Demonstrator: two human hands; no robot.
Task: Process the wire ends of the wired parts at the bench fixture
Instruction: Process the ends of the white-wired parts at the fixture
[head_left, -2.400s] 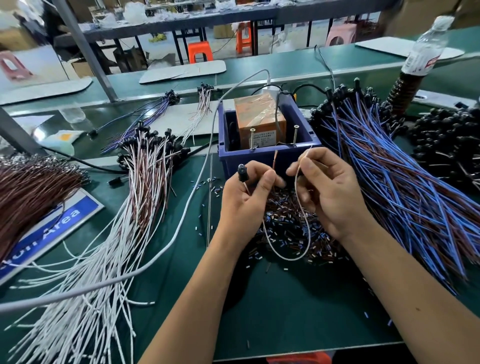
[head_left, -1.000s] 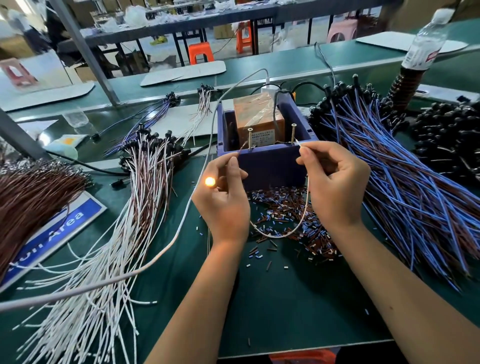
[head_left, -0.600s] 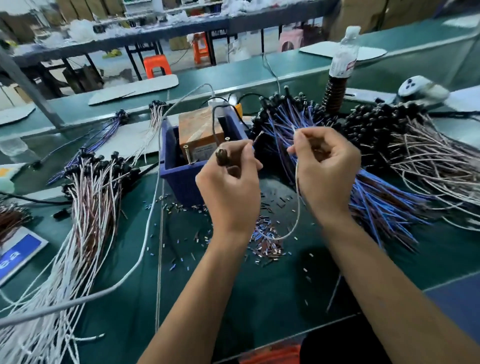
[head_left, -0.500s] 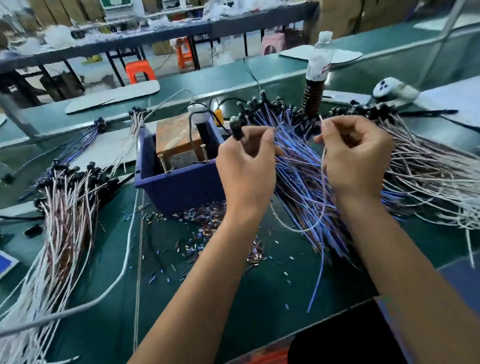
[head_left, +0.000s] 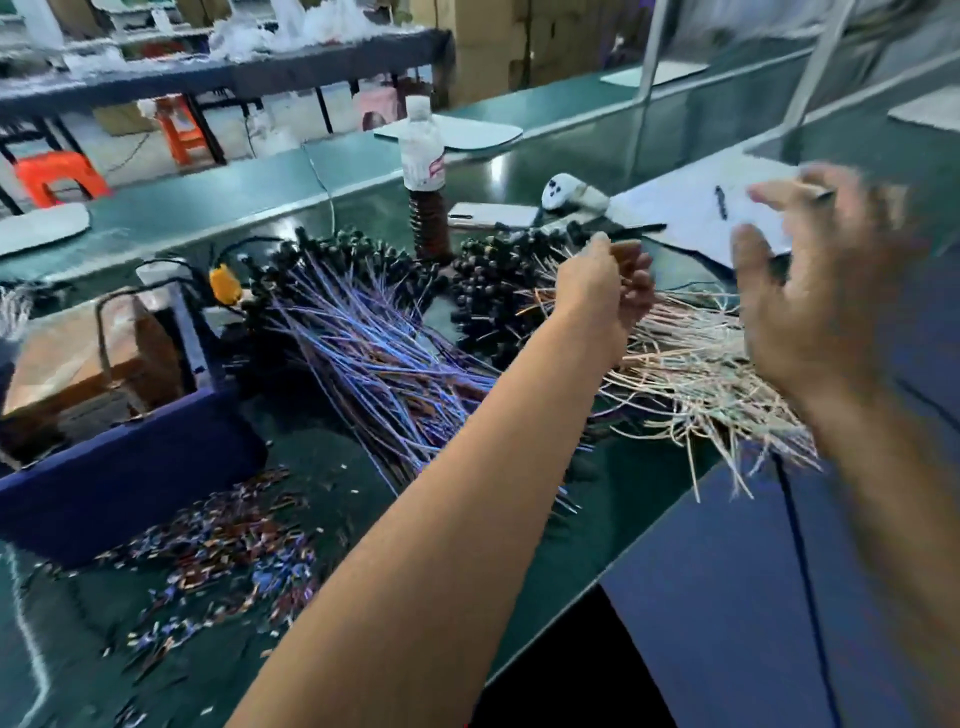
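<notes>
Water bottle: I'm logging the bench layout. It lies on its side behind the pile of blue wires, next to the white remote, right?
Not quite. In the head view the water bottle stands upright behind the blue wires, with the white remote to its right.

Blue fixture box (head_left: 130, 467) sits at the left on the green table (head_left: 597, 499), a brown taped block (head_left: 67, 358) inside it, seen only in part. Right in front of it lies a scatter of tiny cut wire snippets (head_left: 223, 561), blue and brown. Beside the box, a fanned bundle of blue and purple wired parts (head_left: 363, 353), black caps bunched at the far end, wire tails pointing toward the near edge. Next along, a heap of white and tan wired parts (head_left: 691, 374), black caps (head_left: 498, 291) clustered on its left, loose ends spilling over the table's right edge.
</notes>
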